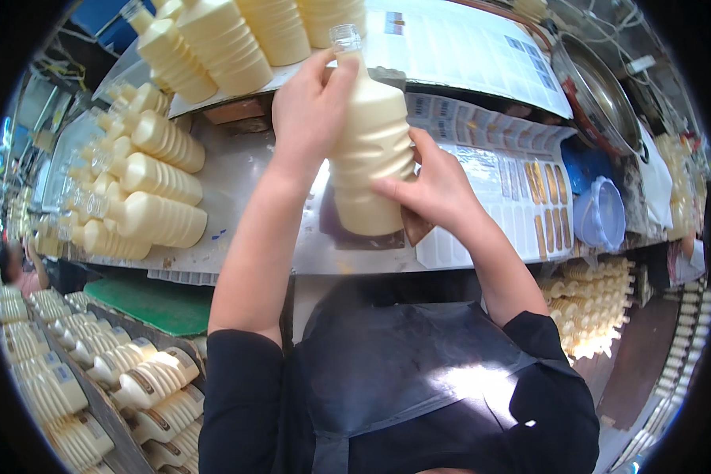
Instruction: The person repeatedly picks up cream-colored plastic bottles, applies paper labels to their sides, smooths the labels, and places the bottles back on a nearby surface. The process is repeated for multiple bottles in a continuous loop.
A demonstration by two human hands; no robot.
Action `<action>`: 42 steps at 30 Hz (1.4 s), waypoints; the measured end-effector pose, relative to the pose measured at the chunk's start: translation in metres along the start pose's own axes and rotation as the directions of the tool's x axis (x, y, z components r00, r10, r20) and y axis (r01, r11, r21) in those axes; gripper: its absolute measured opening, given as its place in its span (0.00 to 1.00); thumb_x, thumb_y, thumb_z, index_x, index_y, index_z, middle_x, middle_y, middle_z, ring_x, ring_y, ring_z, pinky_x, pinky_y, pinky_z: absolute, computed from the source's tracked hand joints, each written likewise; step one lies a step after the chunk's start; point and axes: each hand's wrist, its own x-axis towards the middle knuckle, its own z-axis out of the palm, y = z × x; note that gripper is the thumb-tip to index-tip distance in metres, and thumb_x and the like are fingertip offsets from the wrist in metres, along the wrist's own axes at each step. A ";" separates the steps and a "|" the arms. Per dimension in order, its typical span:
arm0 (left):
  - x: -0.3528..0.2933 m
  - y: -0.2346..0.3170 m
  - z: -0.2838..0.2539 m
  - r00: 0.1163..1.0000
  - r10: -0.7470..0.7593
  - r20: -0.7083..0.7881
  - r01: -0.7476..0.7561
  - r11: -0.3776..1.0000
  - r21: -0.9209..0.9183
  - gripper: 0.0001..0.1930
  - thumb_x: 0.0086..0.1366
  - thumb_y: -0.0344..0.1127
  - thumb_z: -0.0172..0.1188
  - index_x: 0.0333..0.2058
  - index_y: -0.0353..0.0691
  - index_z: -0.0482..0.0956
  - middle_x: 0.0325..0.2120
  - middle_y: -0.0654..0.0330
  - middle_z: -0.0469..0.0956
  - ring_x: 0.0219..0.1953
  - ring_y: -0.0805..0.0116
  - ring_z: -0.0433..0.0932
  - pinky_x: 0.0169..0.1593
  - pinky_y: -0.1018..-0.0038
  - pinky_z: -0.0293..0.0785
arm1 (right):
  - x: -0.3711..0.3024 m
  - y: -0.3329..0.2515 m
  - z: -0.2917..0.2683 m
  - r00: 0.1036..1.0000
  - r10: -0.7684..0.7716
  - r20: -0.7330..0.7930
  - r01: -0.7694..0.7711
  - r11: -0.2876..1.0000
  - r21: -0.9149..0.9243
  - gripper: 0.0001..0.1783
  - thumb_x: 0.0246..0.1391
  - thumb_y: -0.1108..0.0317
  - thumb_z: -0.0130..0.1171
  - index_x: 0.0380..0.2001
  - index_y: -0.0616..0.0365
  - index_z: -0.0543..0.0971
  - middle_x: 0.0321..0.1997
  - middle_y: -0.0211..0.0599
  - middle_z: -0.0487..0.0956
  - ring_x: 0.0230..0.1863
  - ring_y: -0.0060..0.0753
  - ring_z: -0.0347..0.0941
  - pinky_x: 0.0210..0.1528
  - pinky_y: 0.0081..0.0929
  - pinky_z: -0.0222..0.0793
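– What's the person holding there?

– A cream-filled plastic bottle (370,146), upright over the metal worktable (241,170), its clear uncapped neck pointing up. The left hand (312,110) is wrapped round the shoulder and neck, fingers curled tight against it. The right hand (434,186) presses on the lower body from the side, thumb and fingers spread narrow across the ribbed front.

– So both hands have it?

– Yes, both are on it, and its base hangs just above the table edge, close to the person's chest.

– And around it?

– Label sheets (498,178) lie just to the right, touching the right wrist. To the left, filled bottles lie on their sides in a pile (146,197). More bottles lie at the far edge (229,39). A blue lidded tub (600,213) sits further right, a metal bowl (600,99) beyond it.
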 end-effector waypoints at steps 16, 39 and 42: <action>-0.081 -0.047 0.008 0.888 -0.397 0.230 0.449 0.856 -0.255 0.44 0.61 0.37 0.70 0.71 0.35 0.57 0.56 0.48 0.77 0.54 0.62 0.80 0.56 0.67 0.78 | -0.043 0.101 0.000 0.982 0.155 -0.105 -0.137 0.977 0.162 0.17 0.67 0.65 0.58 0.53 0.65 0.82 0.43 0.40 0.86 0.39 0.27 0.82 0.42 0.26 0.76; -0.113 -0.051 0.010 0.954 -0.209 0.216 0.274 0.902 -0.334 0.43 0.68 0.35 0.63 0.74 0.31 0.48 0.67 0.46 0.63 0.67 0.58 0.68 0.71 0.64 0.62 | -0.062 0.141 -0.039 0.959 0.214 -0.185 -0.282 0.668 -0.689 0.32 0.52 0.73 0.61 0.63 0.63 0.73 0.39 0.54 0.82 0.43 0.54 0.82 0.44 0.45 0.80; -0.112 -0.054 0.011 0.958 -0.208 0.199 0.263 0.913 -0.311 0.43 0.68 0.34 0.62 0.74 0.31 0.48 0.67 0.45 0.63 0.67 0.58 0.68 0.70 0.65 0.62 | -0.090 0.134 -0.032 0.957 0.226 -0.184 -0.287 0.617 -0.733 0.29 0.53 0.75 0.58 0.61 0.64 0.74 0.41 0.53 0.80 0.40 0.54 0.82 0.41 0.45 0.80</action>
